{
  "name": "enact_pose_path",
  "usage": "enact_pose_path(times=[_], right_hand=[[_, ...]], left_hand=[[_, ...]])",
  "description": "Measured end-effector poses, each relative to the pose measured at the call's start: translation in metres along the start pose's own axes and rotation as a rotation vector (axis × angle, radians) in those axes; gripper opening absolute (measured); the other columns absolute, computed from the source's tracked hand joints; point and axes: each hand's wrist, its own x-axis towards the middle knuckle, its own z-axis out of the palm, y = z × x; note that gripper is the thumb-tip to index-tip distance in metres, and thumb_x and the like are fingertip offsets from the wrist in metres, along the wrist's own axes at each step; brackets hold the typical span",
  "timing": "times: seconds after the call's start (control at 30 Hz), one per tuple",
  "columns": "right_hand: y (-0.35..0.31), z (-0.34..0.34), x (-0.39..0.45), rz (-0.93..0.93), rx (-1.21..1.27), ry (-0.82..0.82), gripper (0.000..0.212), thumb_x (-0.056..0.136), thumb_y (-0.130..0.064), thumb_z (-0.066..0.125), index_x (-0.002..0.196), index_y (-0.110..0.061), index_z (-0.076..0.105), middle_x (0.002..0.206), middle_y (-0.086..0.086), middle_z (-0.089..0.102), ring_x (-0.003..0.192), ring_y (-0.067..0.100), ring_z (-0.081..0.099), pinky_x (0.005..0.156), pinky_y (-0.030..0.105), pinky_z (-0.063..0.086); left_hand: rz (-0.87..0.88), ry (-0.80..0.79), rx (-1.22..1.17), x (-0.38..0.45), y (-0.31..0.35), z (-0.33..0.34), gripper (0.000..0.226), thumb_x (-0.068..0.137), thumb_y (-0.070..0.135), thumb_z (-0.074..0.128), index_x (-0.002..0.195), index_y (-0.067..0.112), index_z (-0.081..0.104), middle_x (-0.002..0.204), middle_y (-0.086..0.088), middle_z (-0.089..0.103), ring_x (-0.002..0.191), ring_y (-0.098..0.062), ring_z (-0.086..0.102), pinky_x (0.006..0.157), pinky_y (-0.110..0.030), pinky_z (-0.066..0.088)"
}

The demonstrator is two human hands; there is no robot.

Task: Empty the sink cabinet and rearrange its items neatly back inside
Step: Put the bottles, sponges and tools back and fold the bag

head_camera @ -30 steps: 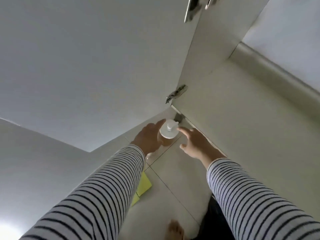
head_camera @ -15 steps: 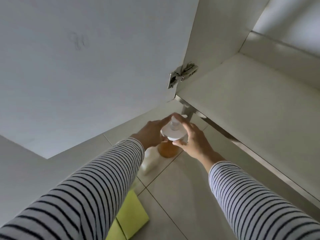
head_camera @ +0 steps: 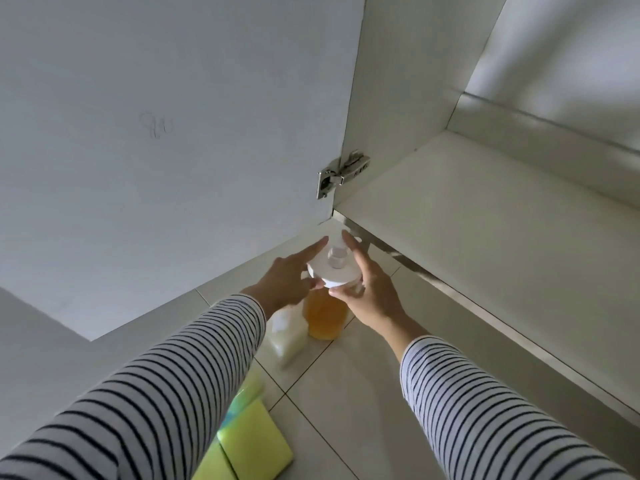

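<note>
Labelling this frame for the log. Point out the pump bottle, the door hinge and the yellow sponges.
pump bottle (head_camera: 325,317), head view, on its amber body below the white cap.
door hinge (head_camera: 341,174), head view, on the metal arm at the cabinet's corner.
yellow sponges (head_camera: 256,441), head view, on the top face of the nearer one.

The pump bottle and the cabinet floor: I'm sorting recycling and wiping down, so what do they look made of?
Pump bottle: clear plastic or glass, cannot tell; amber liquid shows through, white matte plastic-looking cap. Cabinet floor: smooth off-white laminate-like board, metal front edge.
</note>
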Motion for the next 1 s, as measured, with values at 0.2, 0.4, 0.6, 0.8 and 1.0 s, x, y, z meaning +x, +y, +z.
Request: enact_pose_path(times=[0.2, 0.4, 0.6, 0.8, 1.0], right_hand=[[-0.049, -0.052, 0.003, -0.022, 0.087, 0.089, 0.093, 0.079, -0.024, 0.074, 0.146, -0.045, 0.012, 0.153, -0.009, 0.032, 0.107, 0.017, 0.056, 0.095, 0.038, 0.052], [-0.095, -0.118, 0.014, -0.066, 0.081, 0.200, 0.089, 0.083, -0.027, 0.070, 0.148, -0.040, 0.011, 0.154, -0.007, 0.028, 0.134, 0.023, 0.042, 0.100, 0.033, 0.044], [-0.098, -0.169, 0.028, -0.098, 0.043, 0.294, 0.084, 0.085, -0.020, 0.069, 0.148, -0.038, 0.016, 0.154, -0.004, 0.030, 0.133, 0.024, 0.042, 0.097, 0.030, 0.045], [-0.054, -0.181, 0.032, -0.024, 0.019, 0.280, 0.068, 0.089, -0.014, 0.063, 0.142, -0.043, 0.030, 0.145, -0.001, 0.043, 0.128, 0.018, 0.045, 0.100, 0.031, 0.045], [-0.015, -0.188, 0.049, -0.042, 0.029, 0.339, 0.039, 0.087, -0.016, 0.065, 0.124, -0.028, 0.061, 0.122, 0.003, 0.060, 0.112, 0.017, 0.056, 0.094, 0.024, 0.049]], left_hand=[[0.153, 0.215, -0.187, -0.019, 0.044, -0.037, 0.071, 0.089, 0.022, 0.062, 0.144, 0.043, 0.023, 0.141, 0.005, 0.049, 0.131, -0.019, 0.046, 0.109, -0.039, 0.037], [0.293, 0.332, -0.317, -0.022, 0.121, -0.071, 0.061, 0.084, 0.034, 0.065, 0.137, 0.039, 0.035, 0.137, 0.007, 0.053, 0.126, -0.020, 0.050, 0.102, -0.056, 0.041], [0.373, 0.352, -0.356, -0.002, 0.165, -0.059, 0.067, 0.082, 0.021, 0.071, 0.136, 0.040, 0.036, 0.139, 0.006, 0.050, 0.128, -0.022, 0.047, 0.103, -0.053, 0.042], [0.384, 0.326, -0.274, 0.023, 0.172, -0.023, 0.075, 0.084, 0.017, 0.067, 0.143, 0.040, 0.027, 0.147, 0.003, 0.041, 0.134, -0.022, 0.040, 0.105, -0.047, 0.041], [0.428, 0.371, -0.170, 0.062, 0.174, -0.008, 0.070, 0.082, 0.007, 0.068, 0.139, 0.035, 0.037, 0.136, 0.002, 0.053, 0.115, -0.016, 0.055, 0.089, -0.022, 0.041]])
